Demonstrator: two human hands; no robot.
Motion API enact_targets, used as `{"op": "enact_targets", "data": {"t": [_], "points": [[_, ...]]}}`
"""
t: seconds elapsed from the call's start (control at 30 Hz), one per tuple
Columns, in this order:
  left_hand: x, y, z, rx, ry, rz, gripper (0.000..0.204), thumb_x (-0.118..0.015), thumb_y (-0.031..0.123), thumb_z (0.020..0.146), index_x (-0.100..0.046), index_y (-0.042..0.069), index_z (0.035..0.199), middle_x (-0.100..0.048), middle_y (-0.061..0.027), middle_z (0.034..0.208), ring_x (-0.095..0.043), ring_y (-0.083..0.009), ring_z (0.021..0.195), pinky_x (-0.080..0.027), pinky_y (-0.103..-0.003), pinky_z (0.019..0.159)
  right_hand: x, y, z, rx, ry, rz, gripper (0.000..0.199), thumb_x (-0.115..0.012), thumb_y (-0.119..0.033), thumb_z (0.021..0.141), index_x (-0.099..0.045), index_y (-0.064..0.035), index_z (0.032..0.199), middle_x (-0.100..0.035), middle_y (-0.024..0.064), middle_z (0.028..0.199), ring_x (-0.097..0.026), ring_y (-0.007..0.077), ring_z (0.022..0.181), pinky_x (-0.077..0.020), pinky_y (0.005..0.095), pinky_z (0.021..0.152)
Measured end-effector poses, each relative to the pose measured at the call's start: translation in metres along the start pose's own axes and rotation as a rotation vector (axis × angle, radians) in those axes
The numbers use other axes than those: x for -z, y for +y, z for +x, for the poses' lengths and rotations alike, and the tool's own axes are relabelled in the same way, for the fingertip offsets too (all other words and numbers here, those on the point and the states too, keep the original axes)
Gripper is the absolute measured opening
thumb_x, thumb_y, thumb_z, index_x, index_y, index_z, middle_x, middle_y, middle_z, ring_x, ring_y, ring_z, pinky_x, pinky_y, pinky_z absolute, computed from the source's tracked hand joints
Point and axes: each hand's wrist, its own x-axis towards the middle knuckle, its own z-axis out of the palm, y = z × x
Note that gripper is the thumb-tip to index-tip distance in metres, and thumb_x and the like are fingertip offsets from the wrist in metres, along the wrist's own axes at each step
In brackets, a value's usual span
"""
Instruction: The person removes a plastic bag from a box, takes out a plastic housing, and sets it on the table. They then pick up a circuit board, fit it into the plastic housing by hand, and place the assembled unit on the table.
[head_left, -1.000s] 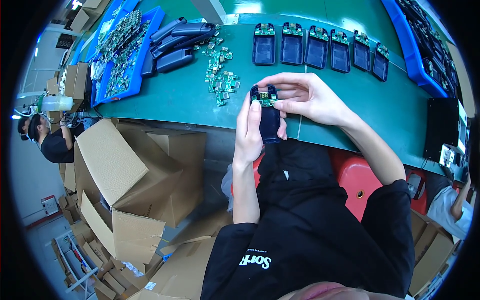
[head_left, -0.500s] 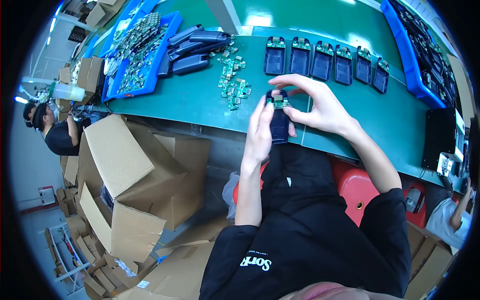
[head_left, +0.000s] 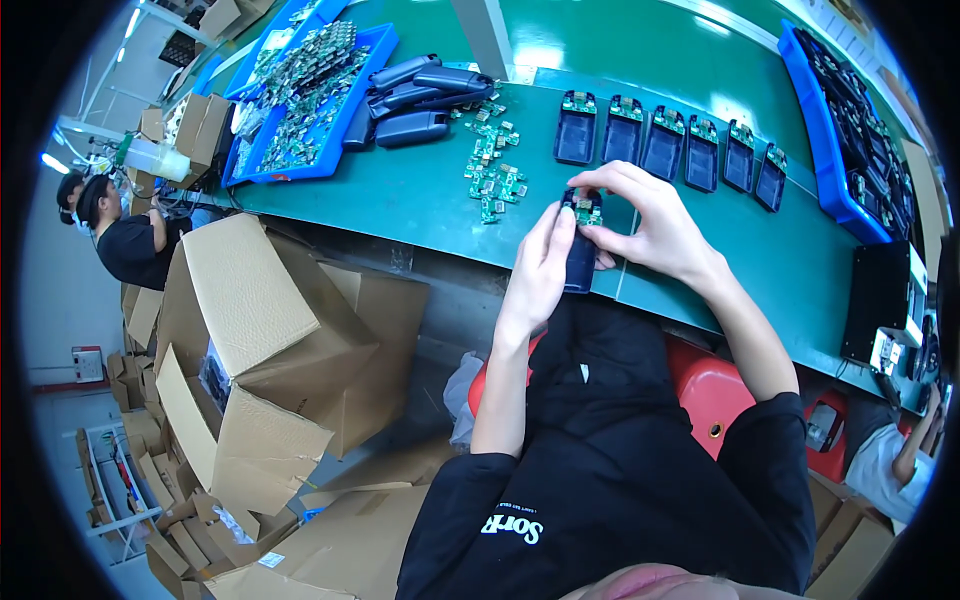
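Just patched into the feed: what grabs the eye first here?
Dead centre, the left hand and right hand hold a dark case with a small green circuit board at its top, just above the near edge of the green bench. Behind them runs a row of six cases already fitted with boards. To the left, open cardboard boxes crowd the floor.

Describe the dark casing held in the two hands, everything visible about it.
The dark casing is a small, oblong, navy-black shell that looks like plastic. It is held roughly upright just above the near edge of the green table. The left hand grips its side; the right hand pinches a small green circuit board at its top end. Its lower end shows against dark clothing.
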Motion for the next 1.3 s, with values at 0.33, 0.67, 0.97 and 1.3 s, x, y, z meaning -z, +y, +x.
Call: {"op": "enact_targets", "data": {"t": [0.33,0.67,0.97,1.3], "points": [[0.113,0.061,0.041,-0.467,0.420,0.940,0.023,-0.070,0.014,0.090,-0.067,0.003,0.109,-0.067,-0.0080,0.105,-0.066,-0.0172,0.091,-0.051,-0.029,0.075,-0.004,0.012,0.004,-0.266,-0.006,-0.032,0.046,-0.078,-0.010,0.078,-0.064,-0.0060,0.121,-0.065,0.0074,0.100,-0.055,0.0134,0.066,-0.0495,0.0283,0.067],[0.191,0.044,0.101,-0.644,0.291,1.516,0.048,-0.078,0.022,0.081,-0.061,0.008,0.123,-0.057,-0.0101,0.129,-0.053,-0.0260,0.122,-0.039,-0.044,0.098,-0.007,-0.005,0.016,-0.120,0.042,-0.033,0.039,-0.074,-0.007,0.082,-0.065,-0.0069,0.120,-0.062,0.0085,0.111,-0.060,0.0156,0.072,-0.0508,0.0298,0.070],[0.185,0.050,0.073,-0.451,0.431,1.392,0.051,-0.077,0.024,0.084,-0.057,0.003,0.126,-0.059,-0.0132,0.124,-0.057,-0.0274,0.115,-0.041,-0.043,0.098,-0.040,0.011,0.075,0.269,-0.163,-0.285,0.034,-0.073,-0.009,0.081,-0.067,-0.0090,0.114,-0.061,0.0104,0.114,-0.060,0.0293,0.103,-0.0509,0.0382,0.091],[0.114,0.029,0.003,-0.430,0.364,0.161,0.047,-0.063,0.020,0.098,-0.044,-0.001,0.135,-0.060,-0.0108,0.110,-0.063,-0.0186,0.094,-0.053,-0.034,0.084,-0.041,0.009,0.093,0.165,-0.343,-0.350,0.037,-0.077,-0.009,0.074,-0.069,-0.0099,0.109,-0.065,0.0113,0.106,-0.063,0.0319,0.099,-0.0539,0.0377,0.086]]}}
